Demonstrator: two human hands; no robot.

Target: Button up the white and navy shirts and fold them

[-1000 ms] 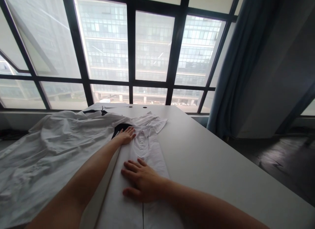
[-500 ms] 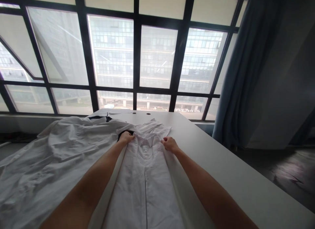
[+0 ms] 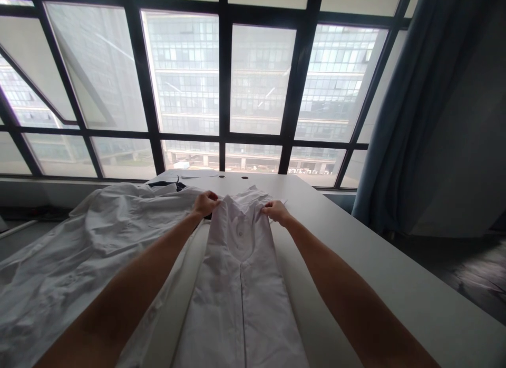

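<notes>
A white shirt [image 3: 241, 283] stretches lengthwise in front of me, its collar end away from me and its front placket running down the middle. At the upper left of the shirt, my left hand [image 3: 206, 203] is closed, pinching the fabric near the collar. My right hand [image 3: 275, 211] pinches the opposite upper corner. Between the two hands the upper part is lifted and sags in the middle, where a button shows. The lower end of the shirt runs out of view at the bottom.
A crumpled white garment [image 3: 118, 225] covers the left side of the white table [image 3: 356, 262]. Dark fabric [image 3: 166, 184] lies behind it. Past the table's far end stands a black-framed window [image 3: 222, 94]. A blue curtain [image 3: 395, 131] hangs at the right.
Both hands have raised the collar end of the shirt, so the fabric between them now hangs in a dip. The camera view has shifted slightly.
</notes>
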